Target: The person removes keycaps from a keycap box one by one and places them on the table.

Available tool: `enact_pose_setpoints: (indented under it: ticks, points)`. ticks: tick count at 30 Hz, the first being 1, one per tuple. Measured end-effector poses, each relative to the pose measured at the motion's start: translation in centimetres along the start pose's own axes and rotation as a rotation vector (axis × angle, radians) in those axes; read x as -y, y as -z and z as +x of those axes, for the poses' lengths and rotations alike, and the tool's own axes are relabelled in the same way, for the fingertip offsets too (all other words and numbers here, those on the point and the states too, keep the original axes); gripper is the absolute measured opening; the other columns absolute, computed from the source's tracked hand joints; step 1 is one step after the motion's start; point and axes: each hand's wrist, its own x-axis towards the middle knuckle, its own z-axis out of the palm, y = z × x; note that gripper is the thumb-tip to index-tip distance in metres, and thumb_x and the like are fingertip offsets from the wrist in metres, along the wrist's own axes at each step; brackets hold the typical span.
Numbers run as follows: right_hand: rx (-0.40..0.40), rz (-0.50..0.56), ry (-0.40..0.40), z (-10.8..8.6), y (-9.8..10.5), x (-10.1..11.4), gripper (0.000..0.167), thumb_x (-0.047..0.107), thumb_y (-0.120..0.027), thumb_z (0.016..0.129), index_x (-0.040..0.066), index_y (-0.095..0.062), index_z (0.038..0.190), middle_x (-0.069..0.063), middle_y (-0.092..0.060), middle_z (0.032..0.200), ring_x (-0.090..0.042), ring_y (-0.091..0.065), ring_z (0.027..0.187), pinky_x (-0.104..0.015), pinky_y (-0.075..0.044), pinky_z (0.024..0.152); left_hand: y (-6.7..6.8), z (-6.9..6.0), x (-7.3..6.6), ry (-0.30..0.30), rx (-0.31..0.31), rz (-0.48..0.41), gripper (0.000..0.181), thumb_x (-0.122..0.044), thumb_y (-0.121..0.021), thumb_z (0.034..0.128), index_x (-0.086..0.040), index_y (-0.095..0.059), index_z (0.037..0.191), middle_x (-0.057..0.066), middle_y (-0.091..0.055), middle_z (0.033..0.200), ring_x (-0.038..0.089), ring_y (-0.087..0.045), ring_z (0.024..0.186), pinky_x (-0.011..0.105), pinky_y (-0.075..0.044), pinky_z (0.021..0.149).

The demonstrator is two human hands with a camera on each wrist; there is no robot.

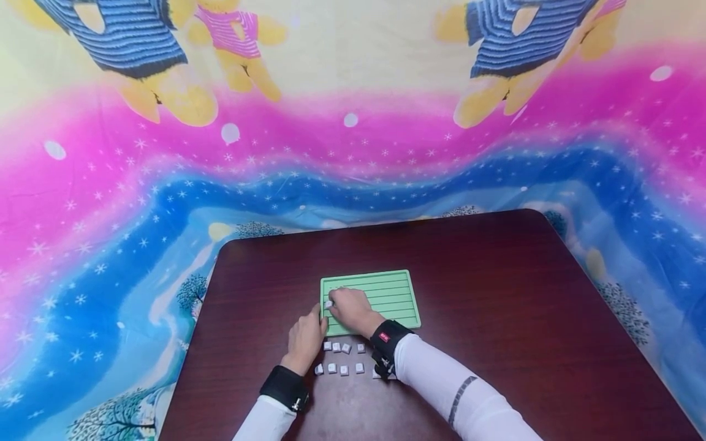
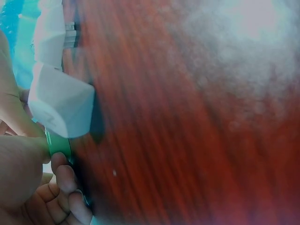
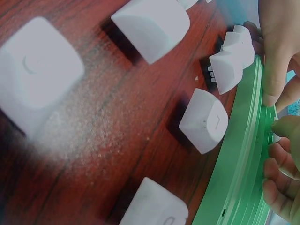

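A light green tray (image 1: 394, 300) with raised parallel ridges lies on the table. My left hand (image 1: 306, 337) grips its near-left edge, thumb on top and fingers curled at the side in the left wrist view. Over the tray's left part, my right hand (image 1: 353, 308) pinches a white keycap (image 1: 328, 304); fingers partly hide it. Whether the keycap touches the ridges cannot be told. In front of the tray, several loose white keycaps (image 1: 345, 348) lie in two rough rows. One keycap (image 3: 206, 123) with a dark mark shows beside the tray wall in the right wrist view.
The dark reddish-brown table (image 1: 496, 294) extends on both sides of the tray. A patterned cloth (image 1: 353, 141) in pink and blue hangs behind it. More keycaps (image 1: 377, 374) lie partly hidden under the right wrist's black band (image 1: 390, 337).
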Motion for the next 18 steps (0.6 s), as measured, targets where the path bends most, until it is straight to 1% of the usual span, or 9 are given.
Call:
enact_pose_setpoints:
  ticks: [6, 13, 18]
  points:
    - [-0.015, 0.008, -0.002, -0.2, 0.4, 0.1, 0.008, 0.026, -0.067, 0.092, 0.019, -0.071, 0.092, 0.004, -0.070, 0.082, -0.012, -0.064, 0.070, -0.031, -0.051, 0.060, 0.1, 0.0, -0.1, 0.003, 0.001, 0.003, 0.038, -0.024, -0.066, 0.0962, -0.007, -0.065, 0.130, 0.021, -0.074, 0.084, 0.032, -0.067, 0.060, 0.044, -0.047, 0.051]
    - [-0.034, 0.021, 0.010, -0.7, 1.1, 0.0, 0.008, 0.025, -0.068, 0.091, 0.018, -0.070, 0.089, 0.005, -0.068, 0.078, -0.010, -0.059, 0.064, -0.028, -0.047, 0.056, 0.2, 0.1, -0.1, 0.009, 0.013, -0.003, 0.038, -0.024, -0.066, 0.0964, -0.007, -0.064, 0.131, 0.020, -0.074, 0.085, 0.032, -0.068, 0.062, 0.044, -0.047, 0.052]
    - [-0.040, 0.031, -0.002, -1.2, 1.2, -0.5, 0.008, 0.025, -0.068, 0.091, 0.018, -0.069, 0.088, 0.006, -0.067, 0.078, -0.009, -0.058, 0.063, -0.026, -0.046, 0.056, 0.3, 0.1, -0.1, 0.010, 0.015, -0.009, 0.039, -0.024, -0.066, 0.0965, -0.007, -0.064, 0.131, 0.020, -0.075, 0.087, 0.031, -0.068, 0.063, 0.043, -0.047, 0.052]
